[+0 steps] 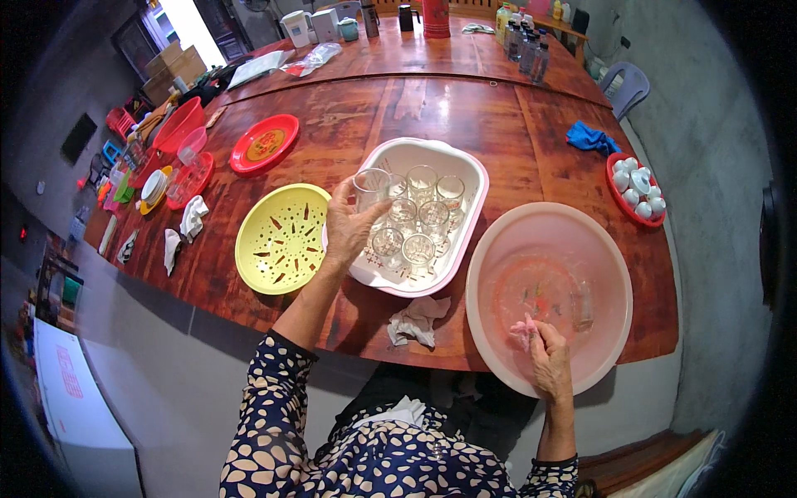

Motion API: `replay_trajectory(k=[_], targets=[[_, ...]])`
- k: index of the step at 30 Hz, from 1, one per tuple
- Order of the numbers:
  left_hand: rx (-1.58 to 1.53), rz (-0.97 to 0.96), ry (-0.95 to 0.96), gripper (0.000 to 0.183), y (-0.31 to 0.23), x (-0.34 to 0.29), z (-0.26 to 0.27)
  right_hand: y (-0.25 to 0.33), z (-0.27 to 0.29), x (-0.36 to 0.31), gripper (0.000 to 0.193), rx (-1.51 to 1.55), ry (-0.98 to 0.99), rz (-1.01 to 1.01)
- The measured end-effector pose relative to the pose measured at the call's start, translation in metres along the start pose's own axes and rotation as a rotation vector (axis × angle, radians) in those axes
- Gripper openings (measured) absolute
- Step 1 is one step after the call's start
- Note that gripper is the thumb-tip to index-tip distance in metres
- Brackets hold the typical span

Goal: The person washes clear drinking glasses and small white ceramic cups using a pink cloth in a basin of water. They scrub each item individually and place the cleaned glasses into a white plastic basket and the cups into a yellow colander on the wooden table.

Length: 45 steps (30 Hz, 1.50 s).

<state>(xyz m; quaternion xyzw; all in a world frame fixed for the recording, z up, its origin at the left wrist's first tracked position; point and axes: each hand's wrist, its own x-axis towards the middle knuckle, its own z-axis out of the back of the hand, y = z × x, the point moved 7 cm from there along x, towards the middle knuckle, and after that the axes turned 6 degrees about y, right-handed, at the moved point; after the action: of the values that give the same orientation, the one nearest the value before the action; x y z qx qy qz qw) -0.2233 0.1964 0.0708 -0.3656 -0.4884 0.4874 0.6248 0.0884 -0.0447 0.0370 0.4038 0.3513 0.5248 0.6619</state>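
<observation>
My left hand [350,228] is closed around a clear drinking glass [371,189], held over the left side of a white basket [452,153]. Several clear glasses [419,248] stand inside that basket. Over the large pink basin [498,249] to the right, my right hand [549,355] pinches a small pink cloth [525,328]. One more glass [583,305] seems to lie in the basin, near its right side. A yellow colander [282,203] with slots sits left of the basket, beside my left forearm. Crumpled white tissue [418,321] lies in front of the basket.
A red tray [264,144] lies behind the colander. At the right edge, a red dish [638,219] carries several white cups, with a blue cloth [592,138] behind it. Plates, basins and cloths crowd the left side. Bottles [527,51] and jugs [296,29] stand far back.
</observation>
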Motion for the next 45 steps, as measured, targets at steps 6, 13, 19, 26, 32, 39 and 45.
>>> replay_trajectory(k=[6, 13, 19, 26, 32, 39, 45], targets=[[0.272, 0.033, -0.095, 0.057, 0.022, 0.005, 0.015, -0.001, -0.001, 0.001, 0.024, 0.053, 0.020, -0.059], [0.530, 0.061, -0.068, 0.056, 0.020, -0.001, 0.011, 0.001, 0.000, 0.001, 0.021, -0.009, 0.022, 0.009], [0.526, -0.031, -0.019, 0.052, 0.026, 0.001, 0.002, 0.004, 0.003, -0.001, 0.018, -0.126, 0.038, 0.099], [0.353, -0.079, 0.040, 0.071, 0.057, 0.009, 0.017, -0.002, 0.021, 0.021, 0.015, -0.601, 0.029, 0.175], [0.481, -0.193, -0.078, 0.087, -0.055, -0.036, -0.021, -0.026, -0.001, 0.038, 0.020, -1.031, 0.209, 0.186], [-0.052, -0.020, 0.653, 0.057, -0.085, -0.117, -0.163, -0.039, 0.021, 0.042, 0.018, -0.756, 0.253, 0.147], [-0.532, 0.697, 0.749, 0.052, -0.030, -0.157, -0.238, -0.029, 0.026, 0.029, 0.026, -0.823, 0.309, 0.257]])
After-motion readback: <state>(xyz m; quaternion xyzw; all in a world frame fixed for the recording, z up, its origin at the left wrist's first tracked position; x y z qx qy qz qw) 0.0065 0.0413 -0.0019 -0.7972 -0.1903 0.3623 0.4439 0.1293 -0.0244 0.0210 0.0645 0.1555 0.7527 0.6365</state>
